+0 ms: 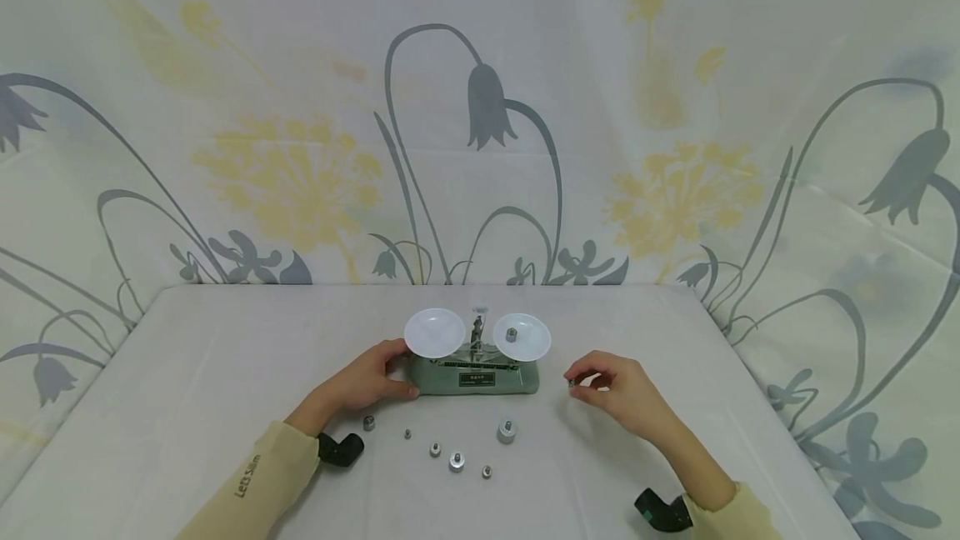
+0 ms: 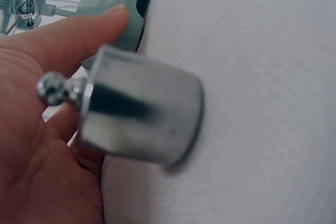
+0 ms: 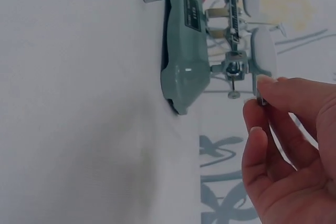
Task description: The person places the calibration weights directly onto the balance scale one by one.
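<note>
A green balance scale (image 1: pixel 474 380) with two white pans stands on the table. At its left end my left hand (image 1: pixel 375 375) grips the base, thumb along the front edge and fingers toward the back. My right hand (image 1: pixel 615 386) is raised to the right of the scale and pinches a small metal weight (image 1: pixel 572 383) between thumb and fingertips; in the right wrist view the fingers mostly hide it. One metal weight (image 1: pixel 512 334) sits on the right pan (image 1: pixel 534 347), while the left pan (image 1: pixel 435 332) holds nothing. Close by the left wrist stands a knobbed weight (image 2: pixel 144 108).
Several metal weights of different sizes stand in front of the scale, among them a large one (image 1: pixel 507 432), a medium one (image 1: pixel 457 462) and a tiny one (image 1: pixel 408 434). A white cloth (image 1: pixel 225 357) covers the table, with a flower-printed curtain (image 1: pixel 330 65) behind.
</note>
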`<action>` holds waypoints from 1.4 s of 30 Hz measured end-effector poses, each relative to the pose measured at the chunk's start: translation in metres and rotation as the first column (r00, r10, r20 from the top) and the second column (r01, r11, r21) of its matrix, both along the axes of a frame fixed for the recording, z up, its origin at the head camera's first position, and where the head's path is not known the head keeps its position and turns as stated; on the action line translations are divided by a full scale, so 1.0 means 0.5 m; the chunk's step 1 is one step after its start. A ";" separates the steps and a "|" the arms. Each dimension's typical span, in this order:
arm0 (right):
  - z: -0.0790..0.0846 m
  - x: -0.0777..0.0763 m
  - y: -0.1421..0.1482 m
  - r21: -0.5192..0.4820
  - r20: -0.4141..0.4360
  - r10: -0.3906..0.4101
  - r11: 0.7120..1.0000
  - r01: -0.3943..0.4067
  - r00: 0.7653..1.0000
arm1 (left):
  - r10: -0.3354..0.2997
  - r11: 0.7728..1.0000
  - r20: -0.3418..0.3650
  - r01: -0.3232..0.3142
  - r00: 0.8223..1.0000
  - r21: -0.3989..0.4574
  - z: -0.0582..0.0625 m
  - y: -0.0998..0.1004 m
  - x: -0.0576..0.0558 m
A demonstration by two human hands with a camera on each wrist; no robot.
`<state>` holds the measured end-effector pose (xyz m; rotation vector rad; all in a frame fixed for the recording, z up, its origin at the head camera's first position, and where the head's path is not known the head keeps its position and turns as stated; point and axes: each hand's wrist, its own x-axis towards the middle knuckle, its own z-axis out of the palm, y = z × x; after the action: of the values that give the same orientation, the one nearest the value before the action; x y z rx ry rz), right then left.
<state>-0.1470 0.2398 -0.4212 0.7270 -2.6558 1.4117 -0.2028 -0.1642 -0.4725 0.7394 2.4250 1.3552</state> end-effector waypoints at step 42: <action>0.106 -0.071 -0.038 -0.023 -0.114 -0.052 0.999 0.049 0.992 | 0.009 1.000 -0.003 -0.009 1.000 -0.002 0.000 0.001 0.001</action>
<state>-0.1822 0.2209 -0.3683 0.7111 -2.5509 1.3401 -0.2024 -0.1639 -0.4724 0.7310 2.4344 1.3561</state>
